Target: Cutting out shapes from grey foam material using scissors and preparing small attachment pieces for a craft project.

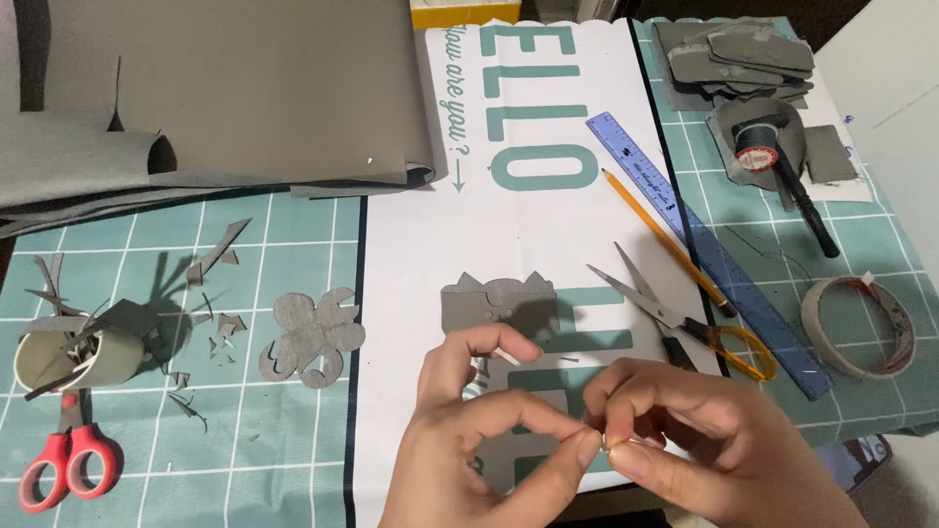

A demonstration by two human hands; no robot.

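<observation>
Needle (606, 446), or some other tiny shiny thing, sits pinched between the two hands low in the middle, too small to tell for sure. On the far left, red scissors (67, 467) lie beside a cup (68, 357) stuffed with grey scraps, so the bits stay in one place. Next comes a grey flower shape (311, 337), cut out and lying flat on the green grid mat (245, 440). A white paper sheet (411, 254) with big green letters lies over the mat. On it lies a grey cut piece (494, 305) with ear-like points, just above the hands. The left hand (479, 440) has thumb and finger pressed together on the tiny thing. The right hand (685, 435) pinches it too, fingertips closed tight. Both hands are held close, likely because it is so little. Further right lie small orange-handled scissors (685, 318), a pencil (665, 240), a blue ruler (704, 249), and a tape roll (861, 325), all within easy reach.
</observation>
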